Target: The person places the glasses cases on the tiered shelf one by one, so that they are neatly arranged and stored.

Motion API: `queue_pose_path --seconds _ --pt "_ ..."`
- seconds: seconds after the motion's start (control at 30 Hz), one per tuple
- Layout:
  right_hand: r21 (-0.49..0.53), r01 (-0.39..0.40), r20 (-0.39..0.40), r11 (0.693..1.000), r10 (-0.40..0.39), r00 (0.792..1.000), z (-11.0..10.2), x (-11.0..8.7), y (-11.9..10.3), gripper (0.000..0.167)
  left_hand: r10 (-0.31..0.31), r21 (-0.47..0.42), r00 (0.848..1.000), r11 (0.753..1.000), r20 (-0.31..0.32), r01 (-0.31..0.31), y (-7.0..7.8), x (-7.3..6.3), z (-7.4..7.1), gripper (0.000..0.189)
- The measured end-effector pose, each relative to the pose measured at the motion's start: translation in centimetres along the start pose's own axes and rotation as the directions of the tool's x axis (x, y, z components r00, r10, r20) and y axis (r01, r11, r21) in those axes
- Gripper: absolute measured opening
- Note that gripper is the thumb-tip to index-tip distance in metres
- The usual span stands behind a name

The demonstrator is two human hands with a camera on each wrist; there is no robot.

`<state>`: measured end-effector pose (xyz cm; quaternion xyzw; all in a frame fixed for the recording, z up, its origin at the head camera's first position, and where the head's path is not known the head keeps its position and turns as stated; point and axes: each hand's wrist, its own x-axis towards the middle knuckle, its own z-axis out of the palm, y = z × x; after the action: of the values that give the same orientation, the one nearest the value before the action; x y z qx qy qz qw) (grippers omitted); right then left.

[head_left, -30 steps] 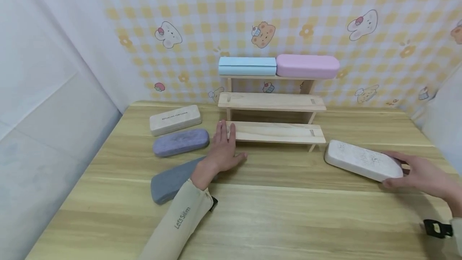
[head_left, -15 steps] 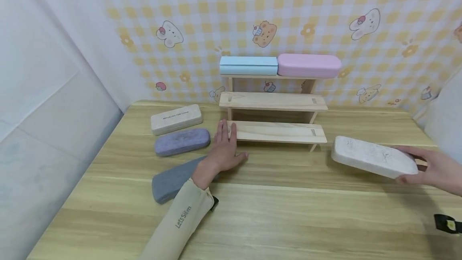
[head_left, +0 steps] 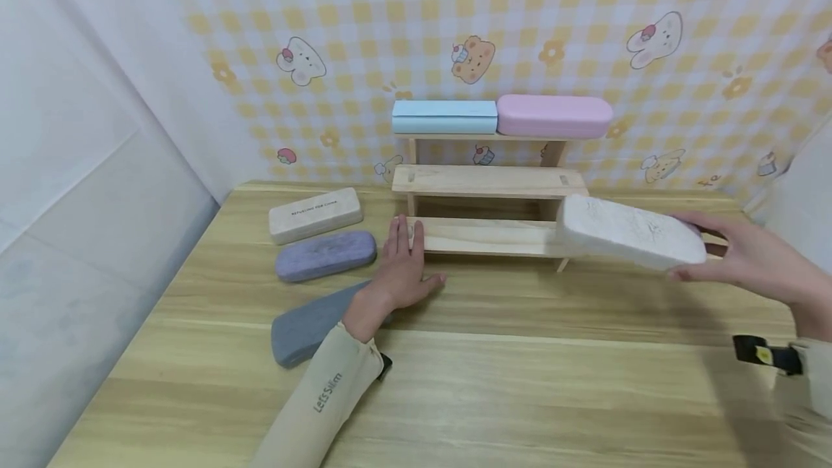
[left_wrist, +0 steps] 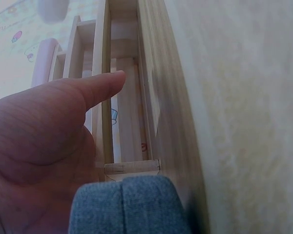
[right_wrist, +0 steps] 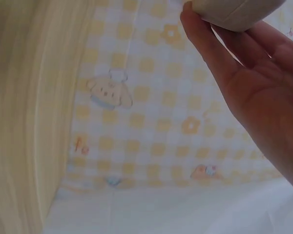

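Note:
My right hand (head_left: 741,251) grips the right end of a white glasses case (head_left: 630,231) with a faint printed pattern. The case is raised off the table, and its left end overlaps the right end of the lowest step of a three-tier wooden shelf (head_left: 481,235). In the right wrist view, fingers curl round the pale case's end (right_wrist: 239,12). My left hand (head_left: 401,276) rests with straight fingers on the left end of that lowest step. A light blue case (head_left: 445,118) and a pink case (head_left: 554,116) sit side by side on the top step.
Left of the shelf lie a cream case (head_left: 315,217) with lettering, a purple case (head_left: 326,256) and a grey-blue case (head_left: 312,323), which my left wrist partly covers. A yellow checked cloth (head_left: 552,13) hangs behind the wooden table (head_left: 520,396).
My right hand has lifted the white case off the table, first rightward, then up and left to the lowest step. My left hand has stayed on the shelf.

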<state>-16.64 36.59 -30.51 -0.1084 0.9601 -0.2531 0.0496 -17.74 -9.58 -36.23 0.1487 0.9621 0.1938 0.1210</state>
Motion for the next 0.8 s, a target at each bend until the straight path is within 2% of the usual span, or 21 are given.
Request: queue_pose_path --seconds 0.23,0.47,0.57,0.8 --pt "0.143 0.042 -0.097 0.989 -0.028 0.995 0.8 2.8 -3.9 0.082 0.009 0.019 1.0 1.0 0.001 -0.009 -0.1 0.1 0.2 0.094" --pt "0.304 0.177 -0.197 0.936 -0.12 0.973 3.4 5.5 -7.6 0.078 0.0 0.028 1.0 1.0 0.001 0.0 -0.1 0.0 0.1 0.095" --pt "0.321 0.193 -0.212 0.927 -0.129 0.969 4.1 6.6 -8.8 0.081 0.007 0.018 1.0 1.0 -0.002 -0.007 -0.2 0.0 0.2 0.095" --pt "0.349 0.178 -0.191 0.92 -0.116 0.975 5.2 9.1 -11.3 0.08 -0.003 -0.01 1.0 1.0 -0.018 0.003 -0.2 0.2 0.3 0.092"
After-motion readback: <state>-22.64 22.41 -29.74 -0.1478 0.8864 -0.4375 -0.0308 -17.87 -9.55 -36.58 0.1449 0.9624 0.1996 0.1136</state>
